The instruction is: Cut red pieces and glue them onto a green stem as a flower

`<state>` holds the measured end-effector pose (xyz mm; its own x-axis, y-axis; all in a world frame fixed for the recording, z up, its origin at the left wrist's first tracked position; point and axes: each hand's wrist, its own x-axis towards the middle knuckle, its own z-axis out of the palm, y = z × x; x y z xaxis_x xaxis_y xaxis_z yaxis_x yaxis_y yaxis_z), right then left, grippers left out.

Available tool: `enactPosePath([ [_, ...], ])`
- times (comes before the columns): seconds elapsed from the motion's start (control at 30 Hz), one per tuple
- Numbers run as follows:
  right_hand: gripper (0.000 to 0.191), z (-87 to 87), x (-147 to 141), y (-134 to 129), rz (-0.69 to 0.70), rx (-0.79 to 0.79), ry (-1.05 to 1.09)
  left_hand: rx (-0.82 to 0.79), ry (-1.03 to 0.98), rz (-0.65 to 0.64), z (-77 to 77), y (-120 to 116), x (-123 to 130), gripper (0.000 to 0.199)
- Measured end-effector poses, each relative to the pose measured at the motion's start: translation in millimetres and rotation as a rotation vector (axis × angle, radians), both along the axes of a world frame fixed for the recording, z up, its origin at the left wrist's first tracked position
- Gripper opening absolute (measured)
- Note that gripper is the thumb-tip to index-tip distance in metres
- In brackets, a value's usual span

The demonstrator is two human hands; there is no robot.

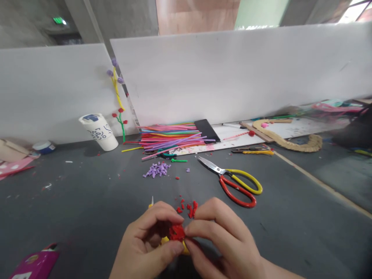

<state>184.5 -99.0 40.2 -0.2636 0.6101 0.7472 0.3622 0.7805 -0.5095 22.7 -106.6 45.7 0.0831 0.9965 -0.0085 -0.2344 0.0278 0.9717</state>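
Observation:
Between the thumb and fingers of my left hand [152,240] is a small red lump [176,232] with a rough, uneven surface. My right hand [222,240] is closed in a pinch at the lump's right edge; any small bit between its fingertips is hidden. Something yellow [186,248] shows just beneath the lump, mostly covered by my hands. Beyond my fingertips, loose red bits [192,209] lie on the dark table. A pointed metal tip with a yellow part [151,202] sticks out behind my left hand.
Scissors [232,180] with red and yellow handles lie right of centre. Farther back are purple bits [157,169], a bundle of coloured sticks [171,137], a black flat device [207,131] and a white cup [99,131]. A purple box [36,265] sits front left. White panels [232,73] border the back.

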Motion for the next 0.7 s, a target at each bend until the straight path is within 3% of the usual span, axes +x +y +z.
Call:
enactPosePath([
  [0.43, 0.018, 0.0, 0.0, -0.9, -0.046, -0.031, -0.005, -0.042, 0.008, 0.05, -0.4, -1.6, 3.8, 0.016],
  [0.7, 0.017, 0.5, -1.2, 0.3, -0.04, -0.021, -0.025, 0.065, 0.064, 0.058, -1.3, -1.1, 4.0, 0.013],
])
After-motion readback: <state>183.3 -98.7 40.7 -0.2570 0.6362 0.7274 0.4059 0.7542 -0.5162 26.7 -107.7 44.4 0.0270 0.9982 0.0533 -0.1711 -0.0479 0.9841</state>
